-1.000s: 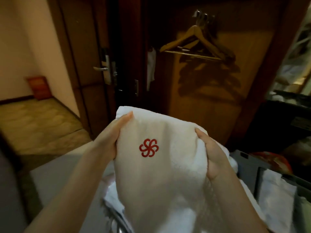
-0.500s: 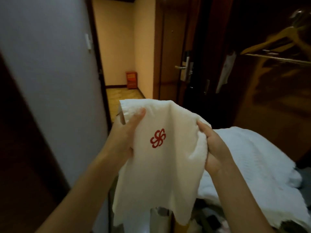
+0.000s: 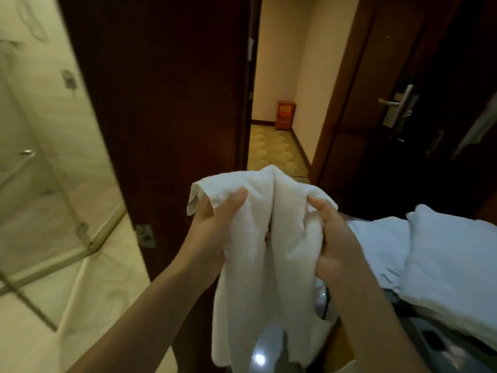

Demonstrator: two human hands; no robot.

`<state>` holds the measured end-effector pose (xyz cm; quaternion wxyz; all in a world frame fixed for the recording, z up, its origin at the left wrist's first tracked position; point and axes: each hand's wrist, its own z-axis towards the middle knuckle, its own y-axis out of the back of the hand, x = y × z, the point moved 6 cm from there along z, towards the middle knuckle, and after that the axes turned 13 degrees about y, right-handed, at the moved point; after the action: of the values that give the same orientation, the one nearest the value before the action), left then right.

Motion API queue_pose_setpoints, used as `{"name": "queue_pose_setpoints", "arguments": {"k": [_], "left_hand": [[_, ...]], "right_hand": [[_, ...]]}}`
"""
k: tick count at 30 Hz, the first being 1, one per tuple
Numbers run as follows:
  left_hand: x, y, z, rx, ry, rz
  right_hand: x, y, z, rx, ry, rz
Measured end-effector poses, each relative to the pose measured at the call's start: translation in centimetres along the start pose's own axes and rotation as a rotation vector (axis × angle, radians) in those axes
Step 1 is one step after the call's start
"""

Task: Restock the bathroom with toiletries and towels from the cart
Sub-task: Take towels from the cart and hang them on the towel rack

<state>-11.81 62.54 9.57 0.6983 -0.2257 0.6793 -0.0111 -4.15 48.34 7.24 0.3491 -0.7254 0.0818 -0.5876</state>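
Towel (image 3: 269, 265) centre frame, hanging bunched between both hands. Left hand (image 3: 215, 227) pinches upper left edge; right hand (image 3: 333, 243) grips gathered fold. Soft, light, limp, likely not fragile; best gripped along top edge.

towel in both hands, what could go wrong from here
1. The towel hangs long below the left hand and right hand, so its loose end might drag or snag.
2. The dark door stands close ahead. A turn left toward the shower glass could bump it.
3. The right forearm is near the stacked linen and might knock it.
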Motion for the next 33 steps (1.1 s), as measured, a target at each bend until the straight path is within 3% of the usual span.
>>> {"name": "queue_pose_setpoints", "arguments": {"k": [6,15,20,25,33], "left_hand": [[-5.8,11.5,-3.3,-0.084,-0.066,0.012],[-11.1,28.6,-6.9,-0.273,-0.109,0.006],[-12.5,37.2,-8.4,-0.314,-0.015,0.011],[-12.4,45.5,-7.9,-0.467,0.133,-0.075],[-14.4,55.5,-0.5,-0.664,0.128,0.006]], "right_hand": [[-6.7,-10.5,-0.2,0.213,-0.019,-0.05],[-18.7,-24.7,1.5,0.318,-0.156,0.029],[-24.2,-31.6,2.7,0.39,-0.246,0.02],[-28.6,-35.3,5.1,0.357,-0.361,-0.027],[-32.7,-38.9,15.1,0.402,-0.271,-0.102]]}}
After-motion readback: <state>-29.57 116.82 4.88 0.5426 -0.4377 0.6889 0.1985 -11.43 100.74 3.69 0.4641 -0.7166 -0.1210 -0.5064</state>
